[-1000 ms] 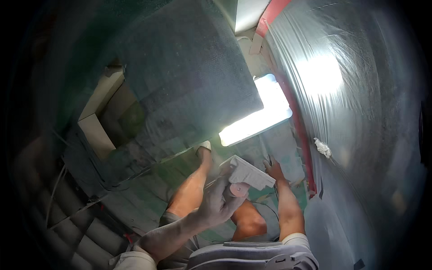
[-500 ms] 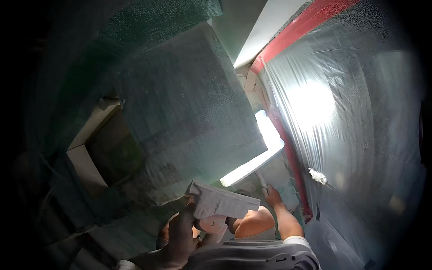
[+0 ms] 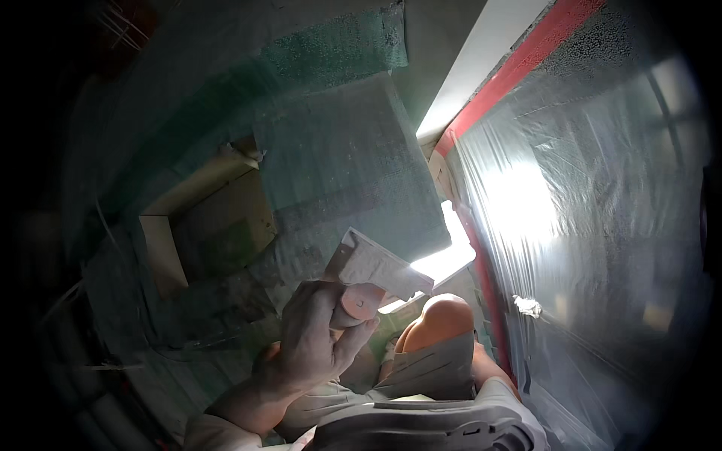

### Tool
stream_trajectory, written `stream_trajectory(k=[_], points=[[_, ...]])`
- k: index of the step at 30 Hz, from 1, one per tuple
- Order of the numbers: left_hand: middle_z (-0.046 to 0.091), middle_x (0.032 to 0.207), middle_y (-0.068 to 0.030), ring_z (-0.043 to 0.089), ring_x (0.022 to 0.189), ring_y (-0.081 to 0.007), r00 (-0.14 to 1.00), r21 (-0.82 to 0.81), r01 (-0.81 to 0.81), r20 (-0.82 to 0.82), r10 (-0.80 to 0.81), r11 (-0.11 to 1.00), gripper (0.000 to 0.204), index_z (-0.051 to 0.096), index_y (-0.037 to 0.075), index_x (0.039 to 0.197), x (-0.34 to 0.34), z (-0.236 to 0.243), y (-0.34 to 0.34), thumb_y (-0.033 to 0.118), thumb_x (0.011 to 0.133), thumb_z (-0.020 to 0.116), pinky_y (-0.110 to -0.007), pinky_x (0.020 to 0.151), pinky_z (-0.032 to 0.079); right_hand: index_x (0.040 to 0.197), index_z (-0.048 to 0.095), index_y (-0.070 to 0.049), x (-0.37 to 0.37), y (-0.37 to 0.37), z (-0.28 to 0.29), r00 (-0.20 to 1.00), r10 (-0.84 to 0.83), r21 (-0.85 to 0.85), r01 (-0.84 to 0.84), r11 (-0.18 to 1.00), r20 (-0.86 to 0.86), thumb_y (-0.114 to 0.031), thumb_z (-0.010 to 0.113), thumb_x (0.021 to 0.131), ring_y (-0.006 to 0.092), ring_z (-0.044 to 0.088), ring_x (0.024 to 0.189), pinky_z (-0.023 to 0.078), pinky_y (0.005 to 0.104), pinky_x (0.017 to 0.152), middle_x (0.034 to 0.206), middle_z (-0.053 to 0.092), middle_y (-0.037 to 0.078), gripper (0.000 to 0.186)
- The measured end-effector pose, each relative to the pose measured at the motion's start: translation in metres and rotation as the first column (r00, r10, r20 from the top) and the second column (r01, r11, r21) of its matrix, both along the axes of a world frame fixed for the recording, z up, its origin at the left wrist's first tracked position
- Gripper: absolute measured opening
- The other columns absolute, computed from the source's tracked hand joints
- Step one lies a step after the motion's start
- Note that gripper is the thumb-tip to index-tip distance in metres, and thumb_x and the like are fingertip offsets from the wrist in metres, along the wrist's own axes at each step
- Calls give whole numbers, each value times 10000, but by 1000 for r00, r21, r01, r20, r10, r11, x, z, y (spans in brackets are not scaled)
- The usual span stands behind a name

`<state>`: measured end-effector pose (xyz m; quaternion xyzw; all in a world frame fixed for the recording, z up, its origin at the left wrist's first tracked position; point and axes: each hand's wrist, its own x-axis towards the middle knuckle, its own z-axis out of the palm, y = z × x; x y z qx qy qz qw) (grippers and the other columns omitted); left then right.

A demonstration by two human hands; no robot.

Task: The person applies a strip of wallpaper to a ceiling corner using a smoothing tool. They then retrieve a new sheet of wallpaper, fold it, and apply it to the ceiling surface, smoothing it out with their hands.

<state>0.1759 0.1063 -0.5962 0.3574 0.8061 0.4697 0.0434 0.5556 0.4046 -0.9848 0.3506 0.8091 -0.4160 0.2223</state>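
Note:
My left hand (image 3: 312,331) is wrapped around the rounded pinkish handle (image 3: 361,302) of a dusty, flat, rectangular hand tool. Its grey-white plate (image 3: 382,263) is tilted in front of the large grey-green panel (image 3: 338,169), and I cannot tell whether they touch. My right forearm (image 3: 494,370) reaches down behind my bare knee, and that hand is hidden. Beyond the knee a very bright white strip (image 3: 450,259) glows along the panel's lower right edge, partly covered by the tool.
A rectangular opening with pale edges (image 3: 162,252) breaks the surface at left. Translucent plastic sheeting (image 3: 594,225), fixed along red tape (image 3: 519,64), hangs on the right and reflects a strong glare. A crumpled white scrap (image 3: 527,306) is on the sheeting.
My left hand has raised the tool and tipped it. My right hand, which gripped a thin pale handle, has gone behind my knee. The view has shifted, with the opening further right.

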Motion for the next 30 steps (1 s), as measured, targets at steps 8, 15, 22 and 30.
stream_trajectory(k=[8, 15, 22, 30], points=[[698, 1057, -156, 700, 886, -272, 995, -22, -71, -65, 70, 997, 377, 587, -7, 1159, 11, 2, 17, 67, 878, 827, -403, 770, 553, 913, 666, -12, -147, 19, 228, 697, -399, -124, 411, 903, -596, -230, 519, 1115, 134, 644, 715, 498, 314, 652, 799, 676, 66, 332], [686, 1071, -184, 712, 938, -333, 998, 192, 8, 65, -21, 981, 363, 578, 11, 1249, 21, -12, 87, 84, 942, 757, -420, 804, 552, 1194, 664, 67, -243, -64, 348, 403, -4, -58, -121, 991, -915, -293, 675, 998, 250, 735, 876, 568, 324, 809, 968, 735, 163, 410], [629, 1289, -169, 625, 1174, -404, 973, 51, 182, -155, -172, 982, 473, 609, 26, 1300, 22, -23, 77, 32, 856, 770, -478, 1020, 514, 1144, 669, 4, -249, -56, 307, 520, -58, -3, 105, 995, -852, -185, 730, 957, 144, 614, 763, 486, 312, 677, 898, 680, 78, 273], [627, 1328, -208, 598, 1251, -416, 983, -234, -180, -70, 168, 955, 345, 601, 5, 1295, -43, -73, 72, 170, 1002, 678, -478, 1069, 481, 1178, 651, 1, -281, 36, 348, 314, -510, -449, 249, 858, -801, -124, 694, 957, 121, 597, 923, 481, 323, 872, 1032, 663, 66, 257]])
